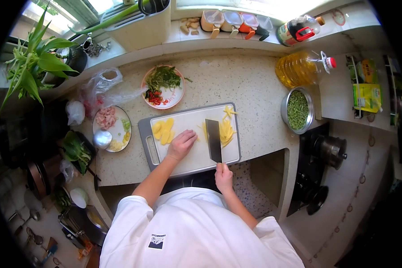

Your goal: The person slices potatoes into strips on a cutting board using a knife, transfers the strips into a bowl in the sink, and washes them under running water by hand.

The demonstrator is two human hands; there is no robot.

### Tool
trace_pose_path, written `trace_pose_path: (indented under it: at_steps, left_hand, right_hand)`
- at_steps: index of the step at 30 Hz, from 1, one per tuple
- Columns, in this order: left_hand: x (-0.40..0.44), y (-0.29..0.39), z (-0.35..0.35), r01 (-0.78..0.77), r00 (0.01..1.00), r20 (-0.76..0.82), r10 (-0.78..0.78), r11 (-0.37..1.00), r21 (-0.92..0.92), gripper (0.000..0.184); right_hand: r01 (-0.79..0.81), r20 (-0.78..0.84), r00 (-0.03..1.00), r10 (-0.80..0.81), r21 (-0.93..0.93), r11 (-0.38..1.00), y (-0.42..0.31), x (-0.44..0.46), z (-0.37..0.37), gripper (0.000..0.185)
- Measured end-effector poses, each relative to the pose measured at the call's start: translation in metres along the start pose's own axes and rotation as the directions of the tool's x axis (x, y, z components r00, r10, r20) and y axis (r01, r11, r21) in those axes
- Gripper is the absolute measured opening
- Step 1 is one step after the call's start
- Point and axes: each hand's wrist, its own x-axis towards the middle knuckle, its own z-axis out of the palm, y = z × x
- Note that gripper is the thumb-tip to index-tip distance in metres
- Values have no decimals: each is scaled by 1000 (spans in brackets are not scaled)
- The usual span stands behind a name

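Note:
My right hand point(224, 177) is closed round the handle of a broad cleaver point(213, 140), whose blade lies over the right half of the cutting board point(187, 161). Thin yellow strips point(227, 133) are beside and partly under the blade, with a few more at the board's upper right corner. My left hand point(182, 144) rests on the middle of the board, its fingers pressed together; what is under them, if anything, is hidden. Yellow slices point(164, 130) lie on the board to the left of that hand.
Behind the board stands a plate point(176, 96) of greens and chopped red pepper. At left is a plate point(116, 144) with meat and a spoon. A metal bowl point(298, 110) of green pieces and an oil bottle point(298, 69) stand at right. The counter edge runs below the board.

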Motion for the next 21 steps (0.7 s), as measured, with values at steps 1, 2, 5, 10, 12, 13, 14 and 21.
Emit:
trace_pose_path:
  at_steps: [1, 2, 5, 10, 12, 13, 14, 21]
  left_hand:
    - [1, 1, -1, 13, 1000, 5, -13, 1000, -15, 29]
    - [1, 2, -3, 26, 1000, 12, -26, 999, -29, 30]
    - [4, 12, -36, 181, 980, -89, -179, 983, 25, 34]
    - [-19, 9, -70, 392, 915, -152, -374, 912, 117, 39]
    - [-27, 8, -74, 431, 901, -140, -410, 883, 186, 43]
    - [-30, 7, -75, 449, 893, -136, -430, 871, 196, 47]
    - [-32, 6, -73, 468, 884, -132, -449, 860, 206, 50]
    - [-22, 9, -69, 596, 802, -104, -589, 772, 223, 66]
  right_hand:
    - [77, -28, 997, -79, -57, 995, -3, -2, -6, 36]
    - [114, -28, 993, -116, -84, 990, -6, -5, -12, 35]
    - [194, 4, 981, -196, -143, 970, -16, -11, -15, 35]
    - [239, 108, 969, -222, -174, 955, -18, -15, 4, 34]
    - [241, 125, 967, -221, -178, 954, -17, -12, 8, 35]
    - [235, 131, 968, -213, -188, 954, -19, -10, 8, 35]
    - [229, 135, 969, -205, -199, 953, -21, -8, 8, 36]
    - [192, 59, 981, -182, -273, 943, -22, -1, 0, 39]
